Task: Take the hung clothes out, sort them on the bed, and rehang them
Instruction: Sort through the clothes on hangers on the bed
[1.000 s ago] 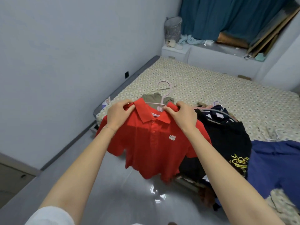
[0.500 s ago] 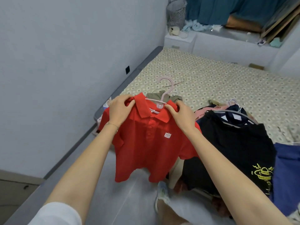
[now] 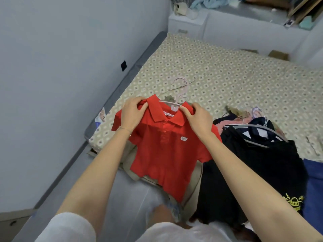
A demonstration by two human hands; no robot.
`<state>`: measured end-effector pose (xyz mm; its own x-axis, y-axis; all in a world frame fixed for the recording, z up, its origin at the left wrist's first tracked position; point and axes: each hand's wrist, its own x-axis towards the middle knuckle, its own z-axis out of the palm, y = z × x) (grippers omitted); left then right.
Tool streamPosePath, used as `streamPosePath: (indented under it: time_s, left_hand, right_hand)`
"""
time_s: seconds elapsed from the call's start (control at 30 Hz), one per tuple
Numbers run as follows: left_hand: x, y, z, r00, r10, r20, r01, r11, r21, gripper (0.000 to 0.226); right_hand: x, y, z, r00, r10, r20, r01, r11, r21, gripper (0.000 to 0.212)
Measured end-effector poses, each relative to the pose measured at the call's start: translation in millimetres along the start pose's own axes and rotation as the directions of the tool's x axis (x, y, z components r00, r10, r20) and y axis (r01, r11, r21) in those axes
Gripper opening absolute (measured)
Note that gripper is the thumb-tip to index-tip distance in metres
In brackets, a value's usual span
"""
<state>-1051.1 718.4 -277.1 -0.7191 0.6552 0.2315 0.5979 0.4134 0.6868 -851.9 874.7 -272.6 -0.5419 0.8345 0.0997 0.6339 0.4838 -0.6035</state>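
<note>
A small red polo shirt hangs on a pale pink hanger above the near corner of the bed. My left hand grips the shirt's left shoulder beside the collar. My right hand grips the right shoulder. The hanger's hook sticks up between my hands. Under the shirt lies a khaki garment. To the right lie a black T-shirt on a grey hanger and a blue garment.
The bed has a patterned beige sheet and runs along a grey wall on the left. A white nightstand and a ledge with clutter stand at the far end. My legs are at the bottom of the view.
The red shirt has been carried toward the bed and lowered over the khaki garment. The view has tilted down and moved closer. Both hands keep their hold.
</note>
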Motion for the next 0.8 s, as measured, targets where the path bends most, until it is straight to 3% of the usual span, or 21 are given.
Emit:
streamPosePath:
  time_s: [0.2, 0.4, 0.8]
  left_hand:
    - [71.9, -53.1, 79.5, 0.993, -0.026, 0.116, 0.033, 0.998, -0.053, 0.021]
    - [137.8, -118.9, 173.5, 0.968, -0.079, 0.238, 0.1, 0.992, -0.077, 0.022]
    - [219.5, -229.4, 326.9, 0.93, -0.171, 0.326, 0.18, 0.984, 0.002, 0.021]
  right_hand:
    - [70.5, 30.7, 50.4, 0.997, 0.064, 0.035, -0.065, 0.998, 0.019, 0.033]
    - [143.7, 88.0, 136.7, 0.981, 0.189, 0.033, -0.188, 0.982, -0.036, 0.052]
    - [241.7, 189.3, 282.9, 0.916, 0.387, 0.109, -0.374, 0.92, -0.118, 0.037]
